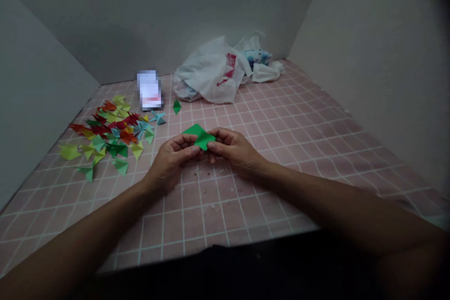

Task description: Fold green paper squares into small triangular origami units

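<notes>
A green sheet of origami paper [206, 139], partly folded, is held up between my two hands over the middle of the table. My left hand [177, 152] pinches its left side between thumb and fingers. On the right side, my right hand [232, 147] grips the paper with the thumb on top and the fingers behind. Part of the sheet behind the fingers is hidden. To the left lies a loose pile of folded paper pieces [121, 124] in red, orange, yellow, green and light blue. A small dark green folded piece [176, 106] lies apart, beyond my hands.
A phone with a lit, blurred screen [150, 90] is behind the pile. White plastic bags [211, 72] and a blue-patterned bundle [256, 57] sit against the back wall. A pink checked cloth [281, 117] covers the table. Pale walls close in the left, back and right.
</notes>
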The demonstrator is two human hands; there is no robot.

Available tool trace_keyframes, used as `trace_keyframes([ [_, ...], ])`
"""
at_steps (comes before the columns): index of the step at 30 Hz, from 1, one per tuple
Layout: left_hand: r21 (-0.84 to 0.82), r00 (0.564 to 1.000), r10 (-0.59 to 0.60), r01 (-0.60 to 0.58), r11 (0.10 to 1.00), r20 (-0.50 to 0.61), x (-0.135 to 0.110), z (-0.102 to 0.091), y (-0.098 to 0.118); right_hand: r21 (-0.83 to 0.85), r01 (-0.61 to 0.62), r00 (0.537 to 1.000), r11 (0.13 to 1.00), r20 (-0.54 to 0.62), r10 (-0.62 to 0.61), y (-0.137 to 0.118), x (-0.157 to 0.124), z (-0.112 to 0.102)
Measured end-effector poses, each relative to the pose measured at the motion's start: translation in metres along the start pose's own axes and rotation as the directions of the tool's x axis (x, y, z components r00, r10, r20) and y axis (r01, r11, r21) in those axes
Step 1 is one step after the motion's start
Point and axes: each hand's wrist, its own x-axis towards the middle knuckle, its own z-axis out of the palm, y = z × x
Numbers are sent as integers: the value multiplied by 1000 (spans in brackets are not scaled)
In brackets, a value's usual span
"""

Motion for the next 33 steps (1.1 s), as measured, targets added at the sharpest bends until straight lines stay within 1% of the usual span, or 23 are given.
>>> trace_keyframes([
  [7, -1, 1000, 18, -18, 1000, 10, 0, 0, 0, -20, 7, 1000, 1000, -14, -7, -1, 0, 0],
  [28, 0, 1000, 13, -13, 1000, 11, 1, -3, -4, -15, 0, 1000, 1000, -21, 0, -1, -1, 3],
  [33, -2, 1000, 15, -15, 1000, 14, 1, -4, -6, -70, 2, 1000, 998, -27, -4, -1, -1, 2],
])
